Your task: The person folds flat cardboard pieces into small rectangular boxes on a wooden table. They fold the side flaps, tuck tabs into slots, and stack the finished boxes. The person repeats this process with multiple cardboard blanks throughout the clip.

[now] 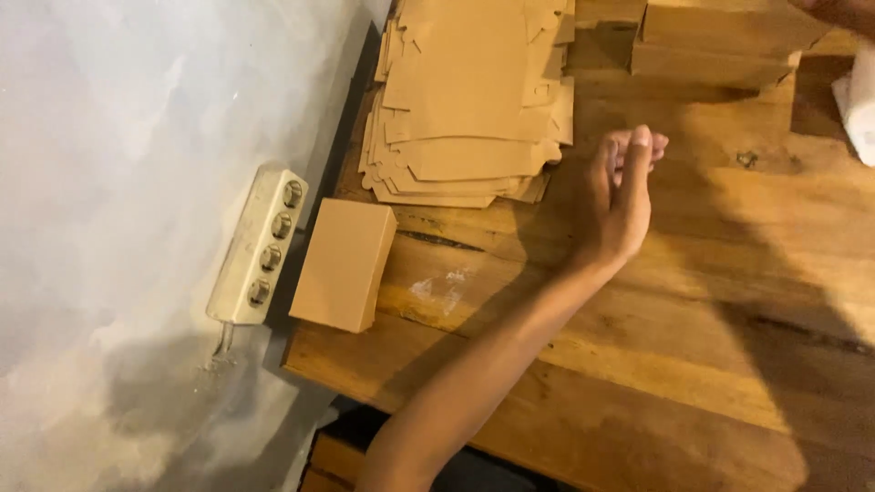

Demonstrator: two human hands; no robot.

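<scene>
My left hand (622,196) hovers over the wooden table (693,310), its fingers loosely curled and holding nothing. It is just right of a stack of flat brown cardboard box blanks (469,100). A folded, closed brown cardboard box (344,264) lies near the table's left edge, apart from the hand. At the top right corner a sliver of a hand (843,11), probably my right, shows above stacked folded boxes (720,41); too little of it is visible to tell its grip.
A white power strip (258,246) with several round sockets hangs on the grey wall (118,182) left of the table. Something white (859,100) lies at the right edge. The table's near edge runs diagonally at the bottom left.
</scene>
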